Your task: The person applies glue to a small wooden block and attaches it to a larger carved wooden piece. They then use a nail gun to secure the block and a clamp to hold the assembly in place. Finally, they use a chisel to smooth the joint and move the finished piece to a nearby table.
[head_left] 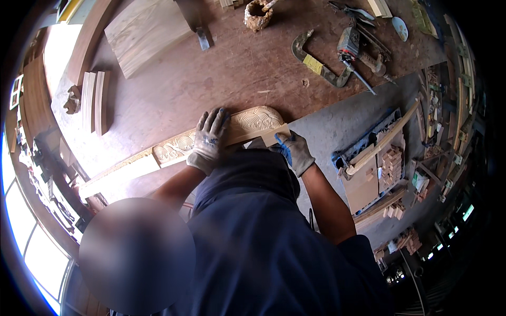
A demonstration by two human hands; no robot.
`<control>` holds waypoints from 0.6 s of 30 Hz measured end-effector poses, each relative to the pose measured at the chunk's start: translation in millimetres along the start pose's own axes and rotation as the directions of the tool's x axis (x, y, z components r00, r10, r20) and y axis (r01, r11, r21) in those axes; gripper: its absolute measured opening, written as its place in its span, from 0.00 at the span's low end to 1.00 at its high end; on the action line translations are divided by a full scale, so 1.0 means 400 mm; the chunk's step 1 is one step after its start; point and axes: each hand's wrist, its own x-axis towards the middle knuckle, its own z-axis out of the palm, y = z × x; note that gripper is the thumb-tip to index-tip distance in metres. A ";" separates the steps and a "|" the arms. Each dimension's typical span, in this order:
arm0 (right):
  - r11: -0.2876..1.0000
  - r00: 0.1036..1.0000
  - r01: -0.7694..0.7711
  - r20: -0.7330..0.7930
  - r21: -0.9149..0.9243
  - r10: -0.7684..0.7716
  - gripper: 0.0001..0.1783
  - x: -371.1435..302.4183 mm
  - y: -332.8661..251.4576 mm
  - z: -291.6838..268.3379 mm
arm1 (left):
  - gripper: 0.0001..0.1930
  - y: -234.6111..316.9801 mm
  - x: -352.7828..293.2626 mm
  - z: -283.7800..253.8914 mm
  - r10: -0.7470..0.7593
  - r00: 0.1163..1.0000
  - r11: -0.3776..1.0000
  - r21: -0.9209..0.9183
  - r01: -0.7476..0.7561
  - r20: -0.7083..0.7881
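Carved board (254, 121): under left hand (208, 140), fingers slightly apart; 10 o'clock from right hand (297, 151), fingers clamped on block (273, 136).

Board (256, 118) on table (226, 71), clamp (313, 65) ahead right, panel (147, 37) ahead left

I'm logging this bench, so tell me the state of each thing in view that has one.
Left hand: gloved, laid on the carved board
Right hand: gloved, closed on a pale block
Carved board: lying along the table's edge, carved face up
Clamp: lying down, gripping nothing
Power tool: lying down
Pot: upright, stick inside
Wood panel: lying flat
Wood strips: side by side
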 end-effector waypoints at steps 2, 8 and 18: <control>1.000 1.000 -0.009 0.002 -0.002 0.009 0.17 -0.001 -0.001 0.000 | 0.50 0.000 -0.002 0.005 -0.009 1.000 1.000 -0.003 0.009 0.000; 0.999 0.999 -0.040 -0.025 -0.019 0.040 0.16 0.000 -0.009 0.006 | 0.52 -0.002 -0.009 0.008 -0.012 1.000 1.000 0.002 0.012 0.018; 0.997 0.997 -0.072 -0.018 -0.020 0.072 0.18 -0.014 -0.017 0.005 | 0.55 0.009 -0.011 -0.001 -0.029 0.992 0.994 -0.106 0.017 -0.119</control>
